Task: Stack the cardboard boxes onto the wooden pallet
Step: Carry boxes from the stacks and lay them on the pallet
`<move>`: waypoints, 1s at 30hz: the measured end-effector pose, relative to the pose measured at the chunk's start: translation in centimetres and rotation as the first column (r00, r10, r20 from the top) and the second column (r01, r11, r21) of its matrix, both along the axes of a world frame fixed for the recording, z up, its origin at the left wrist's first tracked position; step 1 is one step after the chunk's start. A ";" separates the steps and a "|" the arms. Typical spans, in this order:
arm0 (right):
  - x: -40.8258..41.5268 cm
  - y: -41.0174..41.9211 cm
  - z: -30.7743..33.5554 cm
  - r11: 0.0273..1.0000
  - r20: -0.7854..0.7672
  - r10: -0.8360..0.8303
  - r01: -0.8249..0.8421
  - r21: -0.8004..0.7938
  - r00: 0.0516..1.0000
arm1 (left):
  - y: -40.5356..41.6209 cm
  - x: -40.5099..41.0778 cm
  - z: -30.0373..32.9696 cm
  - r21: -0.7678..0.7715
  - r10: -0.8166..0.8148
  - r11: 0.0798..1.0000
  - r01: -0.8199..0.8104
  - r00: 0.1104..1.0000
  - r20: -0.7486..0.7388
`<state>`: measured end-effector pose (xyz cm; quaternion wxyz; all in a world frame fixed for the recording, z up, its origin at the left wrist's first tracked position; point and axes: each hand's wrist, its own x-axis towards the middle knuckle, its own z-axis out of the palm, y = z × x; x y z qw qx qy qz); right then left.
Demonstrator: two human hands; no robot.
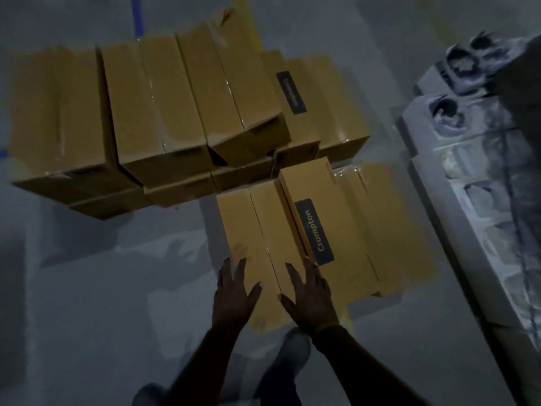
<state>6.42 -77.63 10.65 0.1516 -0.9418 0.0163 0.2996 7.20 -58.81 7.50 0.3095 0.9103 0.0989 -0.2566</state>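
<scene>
Long brown cardboard boxes lie in two groups on a grey floor. The near group holds a plain box (251, 247), and beside it a taller box with a dark "Crompton" label (314, 232). My left hand (234, 291) lies flat with spread fingers on the near end of the plain box. My right hand (307, 291) lies flat, fingers straight, on the near end beside the labelled box. A larger stack of boxes (152, 112) stands behind, several side by side in two layers. No wooden pallet shows; whatever is under the boxes is hidden.
White moulded packing trays (474, 183) holding dark parts run along the right side. A blue tape line (137, 16) and a yellow one (251, 22) mark the floor at the back. My shoe (292, 356) is just below the near boxes. Bare floor lies to the left.
</scene>
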 end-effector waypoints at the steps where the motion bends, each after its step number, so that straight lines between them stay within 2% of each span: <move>1: 0.9 -0.5 -2.4 1.000 0.012 0.014 -0.014 -0.003 1.000 | -0.6 0.8 -2.3 0.004 -0.001 1.000 0.001 1.000 -0.004; 8: 4.5 -2.6 -17.5 0.984 0.036 0.171 -0.169 -0.049 0.985 | -2.2 4.5 -18.9 0.133 -0.180 0.973 0.190 0.980 -0.079; 13: 6.0 -4.1 -24.6 0.960 0.017 0.276 -0.274 -0.058 0.961 | -2.8 5.7 -26.2 0.282 -0.315 0.900 0.333 0.943 -0.110; 15: 7.2 -4.4 -26.4 0.955 0.011 0.289 -0.288 -0.071 0.957 | -2.2 6.0 -28.1 0.309 -0.323 0.888 0.341 0.940 -0.109; 18: 9.0 -4.6 -28.2 0.953 0.005 0.295 -0.293 -0.081 0.956 | -0.6 5.8 -30.2 0.254 -0.248 0.931 0.260 0.965 -0.081; 23: 11.0 -4.2 -30.0 0.967 0.057 0.251 -0.248 -0.062 0.966 | 1.0 5.2 -30.6 0.219 -0.209 0.951 0.217 0.976 -0.060; 28: 11.4 -3.5 -30.8 0.991 0.024 0.091 -0.093 0.093 0.996 | 2.2 5.0 -30.8 0.180 -0.185 0.965 0.190 0.982 -0.044; 30: 11.2 -3.3 -31.2 0.994 0.032 0.054 -0.057 0.097 0.998 | 2.3 4.9 -31.3 0.080 -0.133 0.988 0.131 0.991 0.017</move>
